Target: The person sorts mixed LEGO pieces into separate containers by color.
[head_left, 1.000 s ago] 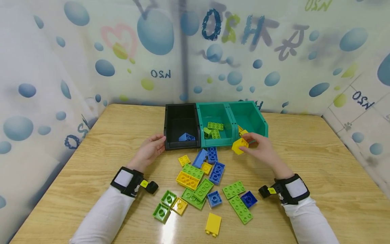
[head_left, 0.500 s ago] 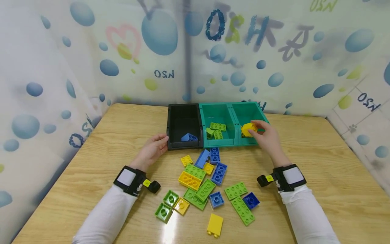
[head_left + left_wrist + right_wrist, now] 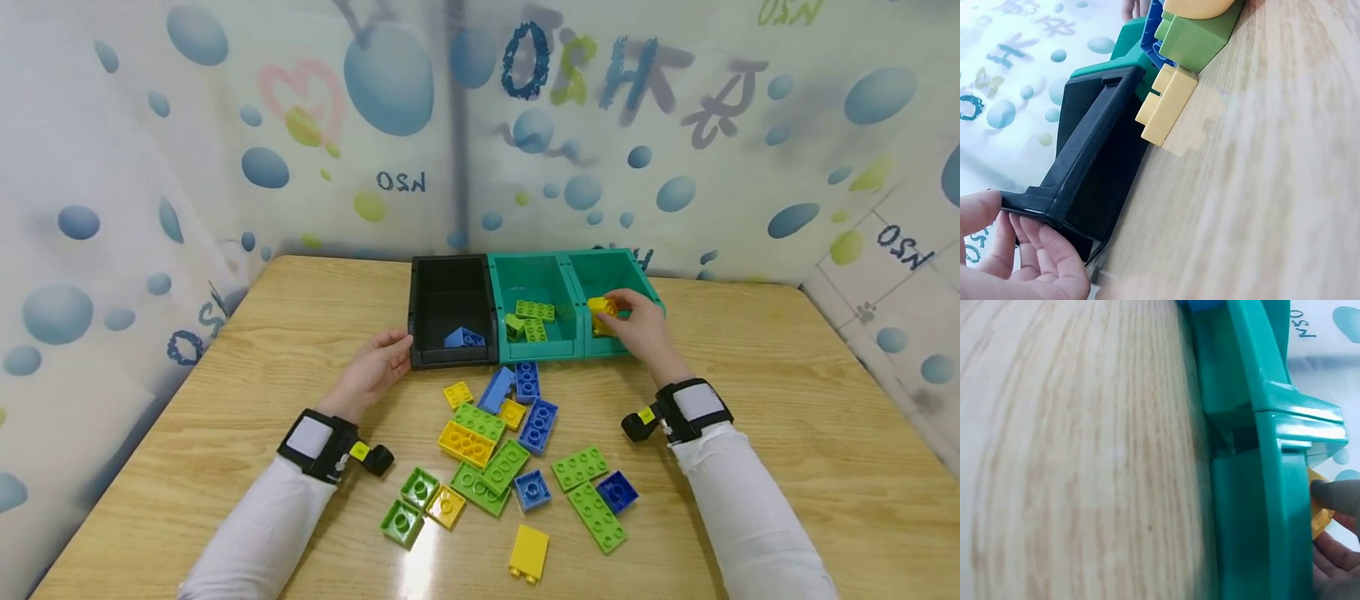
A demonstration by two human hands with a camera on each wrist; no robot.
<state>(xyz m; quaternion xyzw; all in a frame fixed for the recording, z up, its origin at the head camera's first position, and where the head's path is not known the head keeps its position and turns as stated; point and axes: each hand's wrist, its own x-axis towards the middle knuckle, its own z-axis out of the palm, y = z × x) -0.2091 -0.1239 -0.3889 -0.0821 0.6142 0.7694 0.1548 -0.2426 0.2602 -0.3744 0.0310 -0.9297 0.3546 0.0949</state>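
Yellow plastic sits between the thumb and fingers of your right hand [image 3: 637, 323]: you pinch a yellow block [image 3: 602, 306] within the mouth of the right teal bin [image 3: 606, 262], behind its front wall. More yellow shows just beneath it (your fingers hide part of this, so I cannot tell how many pieces lie there), and whether the block touches the bottom cannot be made out. Your left hand [image 3: 375, 365], well apart from the right, grips the near left corner of the black bin [image 3: 450, 279], thumb above the rim and fingers curled below.

Inside that black bin, blue pieces [image 3: 464, 337] rest close to the front wall, one with a sloped face. Next to it, touching, stands the middle teal bin [image 3: 530, 279], holding green bricks [image 3: 535, 312]: two studded ones and a smaller piece at the left.

Before the bins, on your wooden table [image 3: 315, 304], loose blocks spread toward you. Two blue bricks [image 3: 537, 427] and a lighter blue one lie nearest the bins; green and yellow ones overlap behind them on your side. A long yellow brick [image 3: 529, 552] lies closest to you. Beyond the table hangs a pale backdrop [image 3: 315, 192] with blue spots.
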